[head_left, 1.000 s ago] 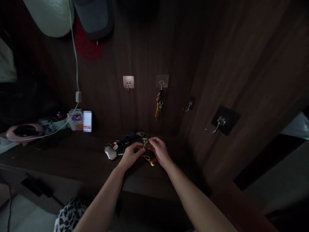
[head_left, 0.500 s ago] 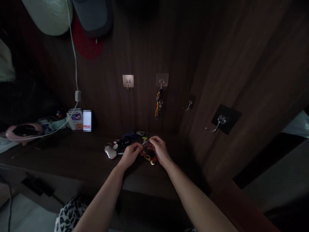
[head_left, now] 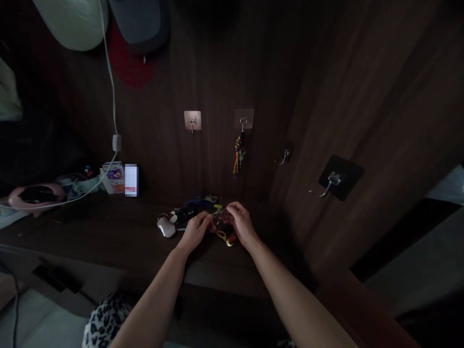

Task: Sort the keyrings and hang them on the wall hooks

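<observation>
My left hand (head_left: 195, 231) and my right hand (head_left: 241, 223) meet over a dark wooden shelf (head_left: 108, 237), fingers pinched together on a small bunch of keys (head_left: 218, 212) with a yellow and red strap (head_left: 225, 237) hanging below. Behind them lies a pile of other keys and dark fobs (head_left: 188, 210), with a silver fob (head_left: 166, 228) at its left end. On the wall above, a colourful beaded keychain (head_left: 238, 157) hangs from the second adhesive hook (head_left: 243, 120). The hook to its left (head_left: 192, 121) is bare.
Two more metal hooks (head_left: 283, 157) (head_left: 331, 181) stick out of the right wall panel. A white cable (head_left: 110, 87) runs down to small boxes (head_left: 116, 178) and a pink dish (head_left: 34, 195) at the left. Hats (head_left: 108, 21) hang above.
Both hands have sunk a little toward the shelf with the keys still pinched between them; the strap now lies closer to the surface.
</observation>
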Demonstrator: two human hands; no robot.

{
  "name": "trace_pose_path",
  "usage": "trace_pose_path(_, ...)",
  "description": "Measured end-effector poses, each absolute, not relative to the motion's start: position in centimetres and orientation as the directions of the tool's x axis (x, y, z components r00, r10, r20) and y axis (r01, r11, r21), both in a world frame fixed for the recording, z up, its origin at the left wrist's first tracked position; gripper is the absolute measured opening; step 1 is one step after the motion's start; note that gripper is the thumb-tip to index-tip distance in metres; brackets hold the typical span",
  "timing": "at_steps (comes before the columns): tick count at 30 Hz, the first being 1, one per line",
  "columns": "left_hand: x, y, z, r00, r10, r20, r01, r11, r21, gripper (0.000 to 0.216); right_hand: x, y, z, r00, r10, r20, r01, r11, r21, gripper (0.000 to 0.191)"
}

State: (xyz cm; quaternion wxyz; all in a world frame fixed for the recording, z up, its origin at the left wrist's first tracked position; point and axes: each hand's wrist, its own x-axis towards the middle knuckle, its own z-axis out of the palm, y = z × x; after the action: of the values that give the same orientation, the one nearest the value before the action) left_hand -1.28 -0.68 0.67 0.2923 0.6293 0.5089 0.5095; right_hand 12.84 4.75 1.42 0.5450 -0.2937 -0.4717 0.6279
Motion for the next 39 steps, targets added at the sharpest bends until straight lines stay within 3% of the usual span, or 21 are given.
trace_pose_path(12, -1.2, -0.8, 0.9, 0.005, 0.951, 0.31, 0.252, -0.302, 0.92, 0.033, 13.2, 5.0, 1.7, -0.184, 0.973, 0.14, -0.46, 0.04, -0.887, 0.022)
trace_pose_path(22, -1.3, -0.5, 0.9, -0.055, 0.948, 0.315, 0.336, -0.279, 0.9, 0.035, 15.8, 7.0, 2.3, 0.025, 0.997, 0.07, -0.607, 0.071, -0.791, 0.018)
trace_pose_path(33, -1.0, -0.6, 1.2, -0.076, 0.952, 0.298, 0.345, -0.255, 0.903, 0.032, 17.2, 9.9, 4.9, 0.292, 0.953, 0.085, -0.572, 0.245, -0.782, 0.017)
trace_pose_path(39, -1.3, -0.3, 0.9, -0.051, 0.959, 0.279, 0.366, -0.242, 0.899, 0.031, 17.2, 11.5, 8.0, 0.351, 0.933, 0.079, -0.652, 0.304, -0.694, 0.017)
